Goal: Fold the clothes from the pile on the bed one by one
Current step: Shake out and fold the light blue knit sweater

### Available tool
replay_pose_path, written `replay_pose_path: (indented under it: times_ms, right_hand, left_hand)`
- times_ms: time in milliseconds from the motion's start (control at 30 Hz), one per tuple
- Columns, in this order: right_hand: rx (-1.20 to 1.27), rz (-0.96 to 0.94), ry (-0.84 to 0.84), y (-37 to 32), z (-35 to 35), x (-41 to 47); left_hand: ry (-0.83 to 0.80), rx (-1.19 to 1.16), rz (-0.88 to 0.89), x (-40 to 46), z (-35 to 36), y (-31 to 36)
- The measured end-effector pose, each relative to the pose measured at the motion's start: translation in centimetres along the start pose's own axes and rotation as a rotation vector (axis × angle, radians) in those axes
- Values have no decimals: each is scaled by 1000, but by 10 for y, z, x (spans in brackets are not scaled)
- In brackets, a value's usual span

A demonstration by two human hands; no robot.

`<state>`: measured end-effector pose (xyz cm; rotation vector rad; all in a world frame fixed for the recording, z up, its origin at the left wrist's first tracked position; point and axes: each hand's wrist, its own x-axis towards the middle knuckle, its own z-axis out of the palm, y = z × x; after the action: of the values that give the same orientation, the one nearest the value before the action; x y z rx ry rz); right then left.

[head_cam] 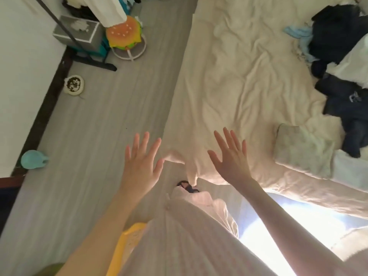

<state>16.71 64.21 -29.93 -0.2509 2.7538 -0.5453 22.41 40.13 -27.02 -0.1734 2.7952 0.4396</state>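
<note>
the pile of clothes (pixel 342 76), mostly dark with some white and pale blue, lies heaped at my two o'clock on the cream bed (pixel 239 76).

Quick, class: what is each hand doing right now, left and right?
Left hand: open, fingers spread, holding nothing.
Right hand: open, fingers spread, holding nothing, raised over the near corner of the bed.

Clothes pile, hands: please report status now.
Left hand open, right hand open, both empty. Clothes pile on bed's far side, untouched. Nothing in the way.
</note>
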Motion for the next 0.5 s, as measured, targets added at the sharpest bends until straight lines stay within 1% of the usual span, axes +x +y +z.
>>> replay_pose_path:
  times_ms: [100, 233, 300, 367, 500]
  right_hand:
    - [-26, 37, 6, -21, 4, 35]
    - [21, 82, 38, -55, 15, 88]
    - [43, 122, 48, -72, 21, 120]
    - [44, 166, 33, -89, 23, 157]
    - [70, 212, 46, -121, 7, 229]
  left_hand:
    - [-27, 22, 11, 27, -13, -23]
    - [-88, 27, 59, 80, -26, -53]
    - [-128, 38, 93, 116, -36, -68]
    - [-164, 46, 91, 156, -51, -85]
    - [-194, 78, 141, 236, -95, -112]
